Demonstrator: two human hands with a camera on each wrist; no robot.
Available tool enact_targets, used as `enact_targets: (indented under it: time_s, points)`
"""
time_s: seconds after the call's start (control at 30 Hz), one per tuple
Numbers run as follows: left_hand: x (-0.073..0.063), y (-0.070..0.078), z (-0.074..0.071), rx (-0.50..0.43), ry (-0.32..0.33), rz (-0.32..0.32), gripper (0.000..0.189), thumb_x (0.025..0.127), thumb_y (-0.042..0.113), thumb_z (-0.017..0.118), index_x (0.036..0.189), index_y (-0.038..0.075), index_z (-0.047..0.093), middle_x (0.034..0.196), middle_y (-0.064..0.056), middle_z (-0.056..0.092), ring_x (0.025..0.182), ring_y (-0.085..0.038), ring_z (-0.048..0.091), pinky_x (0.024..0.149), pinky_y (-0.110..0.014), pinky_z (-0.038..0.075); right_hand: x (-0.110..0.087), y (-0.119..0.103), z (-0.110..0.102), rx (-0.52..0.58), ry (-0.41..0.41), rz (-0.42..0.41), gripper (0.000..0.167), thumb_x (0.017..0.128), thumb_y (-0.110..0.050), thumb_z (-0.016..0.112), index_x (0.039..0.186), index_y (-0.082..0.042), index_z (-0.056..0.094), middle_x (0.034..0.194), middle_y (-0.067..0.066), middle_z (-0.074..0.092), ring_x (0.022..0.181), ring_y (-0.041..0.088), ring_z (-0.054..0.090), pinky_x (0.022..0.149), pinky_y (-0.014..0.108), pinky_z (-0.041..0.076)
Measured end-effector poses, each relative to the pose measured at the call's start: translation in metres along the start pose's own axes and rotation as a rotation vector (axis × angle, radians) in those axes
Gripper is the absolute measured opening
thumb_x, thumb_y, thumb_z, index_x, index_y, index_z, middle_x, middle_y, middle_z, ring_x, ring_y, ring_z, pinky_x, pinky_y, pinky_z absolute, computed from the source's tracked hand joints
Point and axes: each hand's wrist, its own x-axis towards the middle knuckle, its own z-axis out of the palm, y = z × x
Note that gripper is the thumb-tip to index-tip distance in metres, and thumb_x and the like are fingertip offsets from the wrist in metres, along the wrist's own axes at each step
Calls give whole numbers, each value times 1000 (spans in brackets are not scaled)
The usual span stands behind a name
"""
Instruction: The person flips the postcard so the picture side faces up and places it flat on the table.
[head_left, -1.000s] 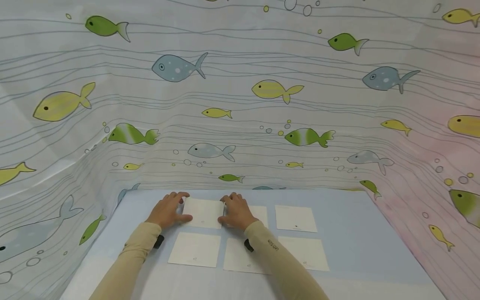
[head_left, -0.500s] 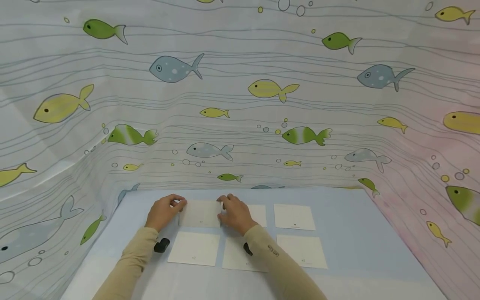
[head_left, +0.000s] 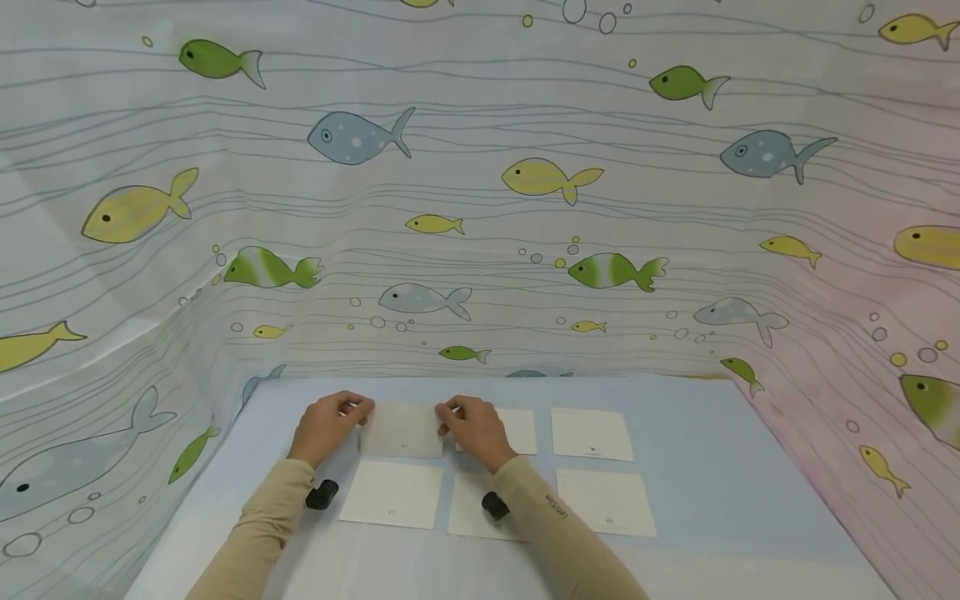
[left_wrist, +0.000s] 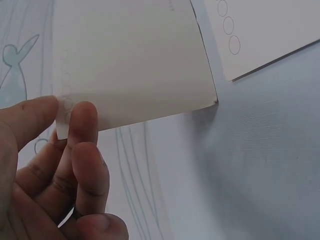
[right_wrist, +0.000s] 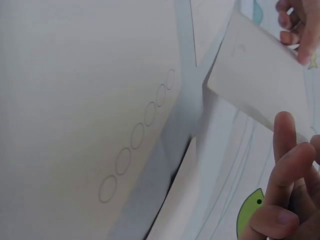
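My left hand [head_left: 326,427] pinches the upper left corner of a white postcard [head_left: 403,432] between thumb and fingers. My right hand [head_left: 477,429] pinches its upper right corner. The postcard's top side is raised and the card leans up from the table, its face toward me. Up close in the left wrist view, the postcard [left_wrist: 130,55] shows a faint row of printed circles beside my left thumb. In the right wrist view my right hand [right_wrist: 292,190] grips one corner, while my left hand [right_wrist: 300,25] is at another corner.
More white postcards lie flat in two rows: one behind my right hand [head_left: 521,432], one at the back right [head_left: 592,435], and several in front [head_left: 392,496]. My right forearm [head_left: 558,525] crosses over the front row. A fish-print sheet [head_left: 480,208] surrounds the pale blue table [head_left: 720,500].
My left hand has gone from spread thumb and fingers to a pinch at the upper left corner. My right thumb has moved up to the upper right corner. The postcard's top has tipped upward.
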Motion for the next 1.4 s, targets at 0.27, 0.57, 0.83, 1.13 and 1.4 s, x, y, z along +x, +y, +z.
enact_targets:
  time_s: [0.27,0.57,0.83,1.13,1.4]
  points:
    - [-7,1,-5,-38,-15,2,44,97,53,63,113,12,74,86,6,73,84,-18,64,69,-34,47,-5,0,-3,12,-5,-13,29,101,-43,60,105,-19,74,79,-11,73,56,10,56,51,29,43]
    - [-28,2,-13,-3,-40,8,43,95,54,65,111,16,74,97,4,73,89,-18,63,74,-35,49,-21,-1,-5,-96,-51,-132,27,100,-43,63,109,-21,76,94,-12,73,72,1,61,62,24,49]
    - [-37,-3,-10,80,-152,23,35,93,44,73,112,16,77,90,7,67,80,-15,57,67,-33,46,-27,1,0,-215,-150,-128,20,96,-35,71,108,-20,78,94,-15,72,75,2,57,66,22,47]
    - [-39,-1,2,173,-217,54,35,88,33,79,112,8,77,78,5,59,75,-15,51,62,-30,40,-25,5,8,-247,-171,-63,16,91,-26,78,104,-16,79,86,-14,68,79,4,56,71,25,47]
    - [-36,-6,14,204,-239,4,34,86,31,81,111,7,76,76,4,59,74,-16,53,63,-32,43,-19,11,18,-262,-166,26,17,90,-24,79,105,-15,79,86,-11,67,77,7,56,71,25,49]
